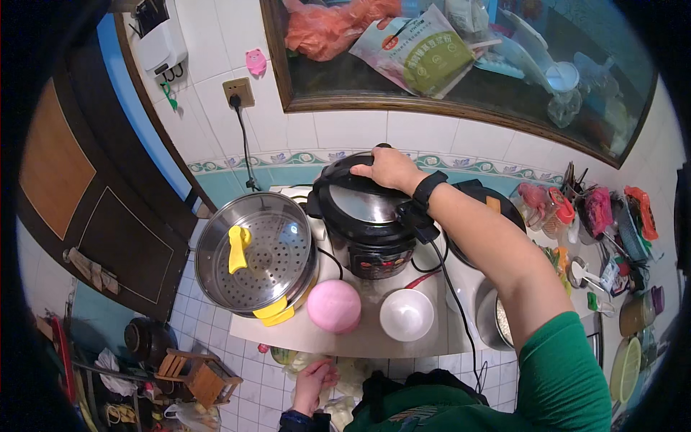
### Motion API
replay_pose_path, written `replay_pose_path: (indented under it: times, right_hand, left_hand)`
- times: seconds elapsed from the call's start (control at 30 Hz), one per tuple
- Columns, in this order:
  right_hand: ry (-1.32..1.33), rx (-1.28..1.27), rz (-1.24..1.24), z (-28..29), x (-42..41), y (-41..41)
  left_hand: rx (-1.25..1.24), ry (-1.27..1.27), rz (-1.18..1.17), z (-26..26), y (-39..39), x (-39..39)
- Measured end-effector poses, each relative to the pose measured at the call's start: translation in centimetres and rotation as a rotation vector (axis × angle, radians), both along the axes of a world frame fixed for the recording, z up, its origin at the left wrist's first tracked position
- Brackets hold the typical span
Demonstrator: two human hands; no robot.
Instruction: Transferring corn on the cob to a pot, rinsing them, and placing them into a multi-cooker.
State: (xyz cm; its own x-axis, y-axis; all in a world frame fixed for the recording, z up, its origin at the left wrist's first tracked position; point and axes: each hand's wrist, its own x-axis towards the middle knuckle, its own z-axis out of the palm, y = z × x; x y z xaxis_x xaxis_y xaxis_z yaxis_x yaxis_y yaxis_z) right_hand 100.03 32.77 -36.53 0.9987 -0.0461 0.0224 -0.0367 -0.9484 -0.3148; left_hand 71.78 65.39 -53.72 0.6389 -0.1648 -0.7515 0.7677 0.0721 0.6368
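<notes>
My right hand (393, 167) grips the black top handle of an electric pressure cooker's lid (359, 204), with the thumb pointing left. The lid rests over the black cooker body (380, 261); whether it is locked cannot be told. A black strap (428, 189) circles my right wrist, and a small black device (418, 221) with a hanging cable is beside it. Low in the view, my left hand (314, 382) hangs in front of the counter edge, fingers loosely curled and nothing visible in them. Nearest the cooker's front stand a pink rounded bowl or lid (334, 306) and a white bowl (406, 315).
Left of the cooker is a steamer pot with a glass lid (253, 251) and yellow handles. A black pan (486, 202) and a metal pot (488, 316) stand to the right. Jars and bags (556, 213) crowd the right corner. A wooden stool (202, 378) is on the floor.
</notes>
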Motion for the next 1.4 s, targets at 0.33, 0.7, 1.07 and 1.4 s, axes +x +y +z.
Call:
replay_pose_path:
  times: [0.33, 0.7, 1.07, 1.4]
  right_hand:
    - [0.119, 0.004, -0.121, 0.6, 1.0, 1.0]
    - [0.212, -0.139, -0.027, 1.7, 1.5, 0.8]
    - [0.099, -0.09, -0.039, 1.8, 1.8, -0.7]
    - [0.042, -0.068, 0.051, 7.2, 3.2, 0.8]
  left_hand:
    - [-0.01, -0.01, 0.023, -0.5, 1.7, -1.1]
    - [-0.042, 0.005, 0.051, -1.6, 2.3, -1.8]
    - [-0.027, -0.007, 0.059, -1.6, 3.2, -1.9]
    - [-0.009, -0.004, 0.088, -1.7, 4.1, -1.6]
